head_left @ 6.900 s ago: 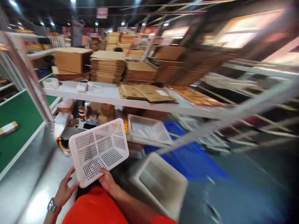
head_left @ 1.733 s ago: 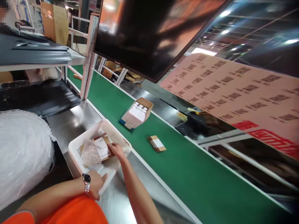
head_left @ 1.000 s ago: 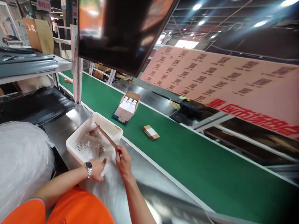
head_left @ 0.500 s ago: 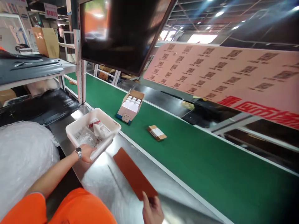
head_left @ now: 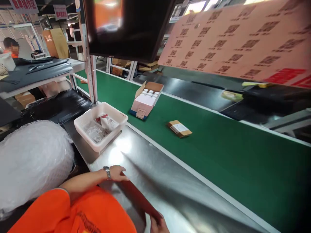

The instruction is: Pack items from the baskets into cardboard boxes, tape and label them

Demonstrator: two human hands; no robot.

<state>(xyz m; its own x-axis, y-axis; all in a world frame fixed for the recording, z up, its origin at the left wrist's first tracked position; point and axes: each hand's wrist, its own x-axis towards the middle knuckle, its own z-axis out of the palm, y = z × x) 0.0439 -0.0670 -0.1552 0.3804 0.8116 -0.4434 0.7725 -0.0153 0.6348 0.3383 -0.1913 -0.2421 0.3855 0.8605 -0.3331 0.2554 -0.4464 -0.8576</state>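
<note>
A long, flat reddish-brown piece (head_left: pixel 141 197) slants over the metal bench top, tilted so that one broad side is partly turned from me. My left hand (head_left: pixel 118 173), with a watch at its wrist, is closed on its far end. At the near end my right hand (head_left: pixel 158 225) grips it, partly cut off by the bottom of the view. Beyond my left hand a white plastic basket (head_left: pixel 100 147) rests on the bench. Inside it lie clear plastic wrap and a red and white paper piece (head_left: pixel 104 122).
A green conveyor belt (head_left: pixel 218 161) runs alongside the bench. On it stand an open carton of white-capped bottles (head_left: pixel 143 103) and a small brown packet (head_left: pixel 179 128). Bubble wrap (head_left: pixel 34 161) bulges at the left. A monitor (head_left: pixel 128 29) and a QR-code board (head_left: pixel 233 42) hang above.
My left hand has let go of the basket and moved to the far end of the reddish-brown piece. That piece has tilted and come closer to me. The view has shifted.
</note>
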